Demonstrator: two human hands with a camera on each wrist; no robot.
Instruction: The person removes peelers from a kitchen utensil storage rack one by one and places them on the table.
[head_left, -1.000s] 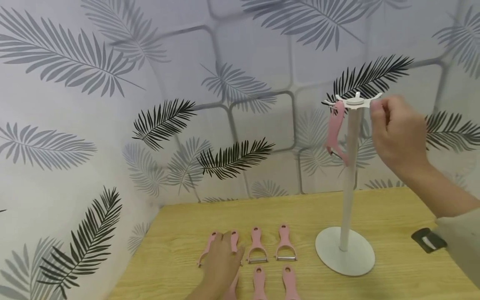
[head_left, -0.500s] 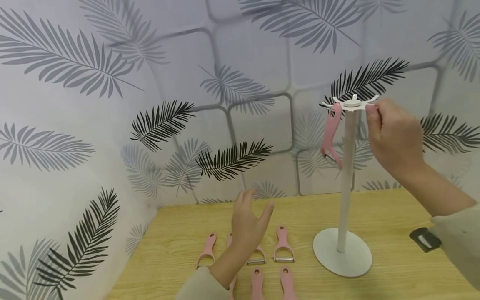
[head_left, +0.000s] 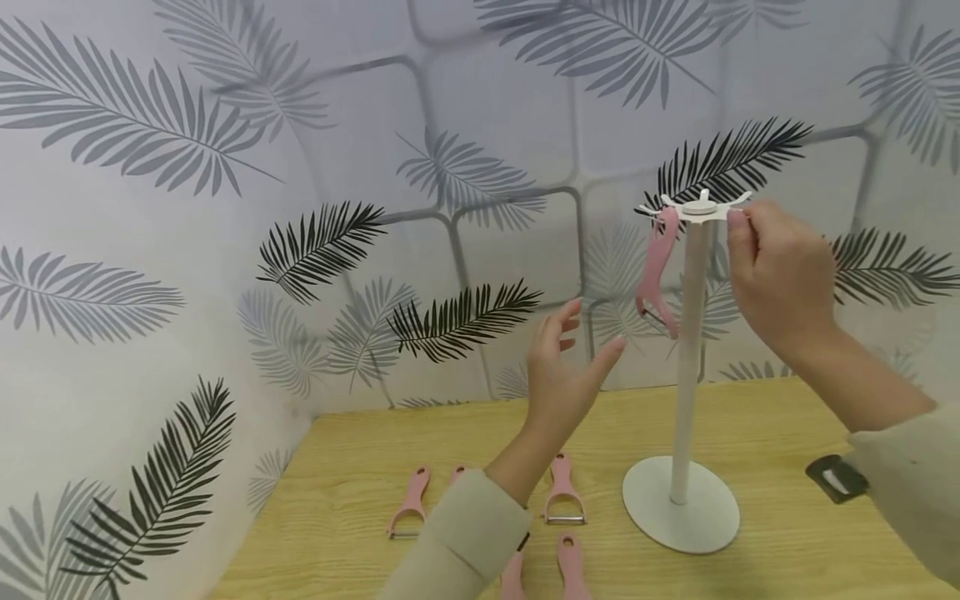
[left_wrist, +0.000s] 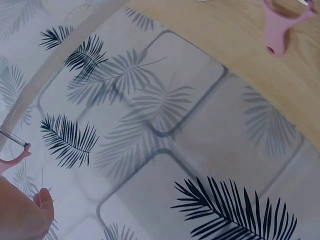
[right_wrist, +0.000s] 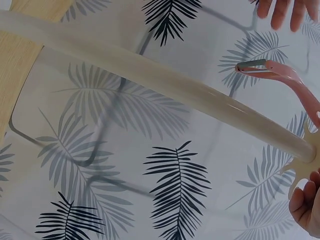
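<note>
A white stand has a tall post with a crown of hooks on top. From a hook on its left hangs a pink peeler, blade end down; the right wrist view shows this peeler too. My right hand pinches a hook on the crown's right side with thumb and curled fingers. Left of the hanging peeler, my left hand is raised with fingers spread, holding nothing and apart from the peeler. Its fingers show at the top of the right wrist view.
Several pink peelers lie in rows on the wooden table, among them a back-left peeler, a back-right peeler and a front peeler. My left sleeve covers others. The round base stands right of them; a leaf-patterned wall rises behind.
My left hand has risen from over the peelers on the table and moved right, toward the hanging peeler. The right hand has kept its pinch at the crown.
</note>
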